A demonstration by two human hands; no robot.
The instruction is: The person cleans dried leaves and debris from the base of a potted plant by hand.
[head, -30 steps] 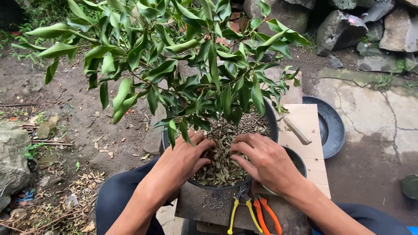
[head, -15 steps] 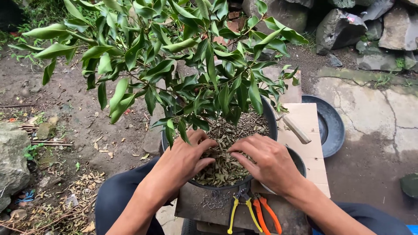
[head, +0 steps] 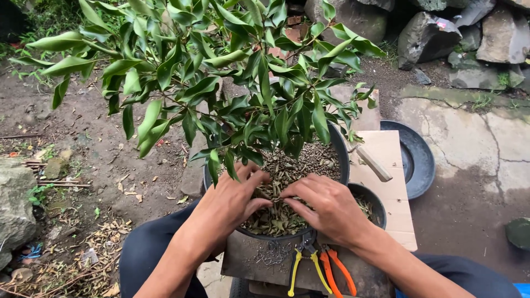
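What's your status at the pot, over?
Left hand and right hand both open, flat on the dried brown leaf litter in the round dark plastic pot. Green leafy branches overhang, partly hiding the soil.

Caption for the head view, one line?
Both hands, left hand and right hand, press dry leaves in a dark pot under a leafy plant.

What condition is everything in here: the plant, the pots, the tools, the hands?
Leafy green potted shrub: upright, leaves healthy.
Round dark plastic pot: filled, surface covered in dried leaf litter.
Left hand: spread flat, pressing on the litter.
Right hand: spread flat on the litter.
Small dark bowl: holds some leaf bits.
Shallow black saucer: empty.
Yellow-handled pliers: lying unused.
Orange-handled cutters: lying unused.
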